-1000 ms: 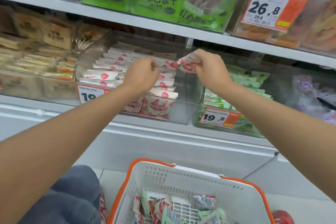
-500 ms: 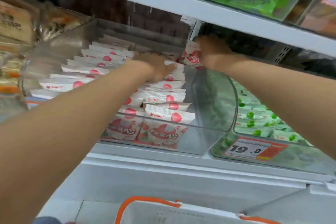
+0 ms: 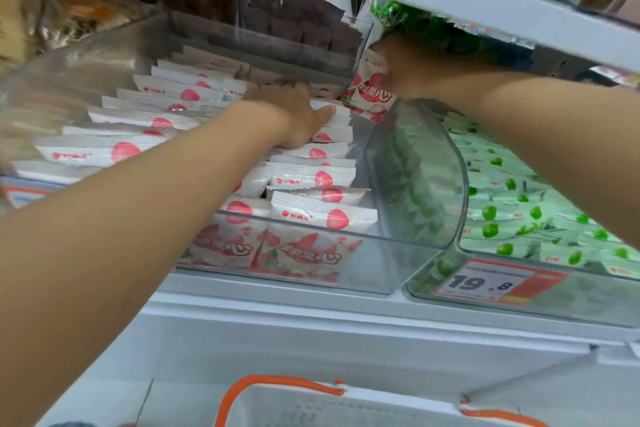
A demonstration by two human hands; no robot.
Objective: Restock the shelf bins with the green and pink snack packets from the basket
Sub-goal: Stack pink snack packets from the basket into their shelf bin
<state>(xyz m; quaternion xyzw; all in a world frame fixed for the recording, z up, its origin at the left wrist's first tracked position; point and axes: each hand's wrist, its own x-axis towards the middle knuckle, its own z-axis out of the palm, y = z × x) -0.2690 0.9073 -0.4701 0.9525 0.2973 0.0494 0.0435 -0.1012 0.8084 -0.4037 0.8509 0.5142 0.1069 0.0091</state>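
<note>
— Where's the pink packet [image 3: 370, 94]?
— At one o'clock from the left hand [image 3: 294, 114], over the back right corner of the clear bin [image 3: 367, 270]. The right hand [image 3: 407, 69] has its fingers clamped on it.
— And the left?
— Fingers straight, pressing on the rows of pink packets [image 3: 311, 180] in that bin.
— The green ones?
— The green packets [image 3: 512, 211] lie in the neighbouring bin at three o'clock. The basket [image 3: 381, 406] is at six.

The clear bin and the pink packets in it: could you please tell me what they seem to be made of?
The clear bin looks like rigid transparent plastic, glossy: packets show through its walls, and its rim catches light. The pink packets look like thin matte plastic film, judging by their crimped top seals.
</note>
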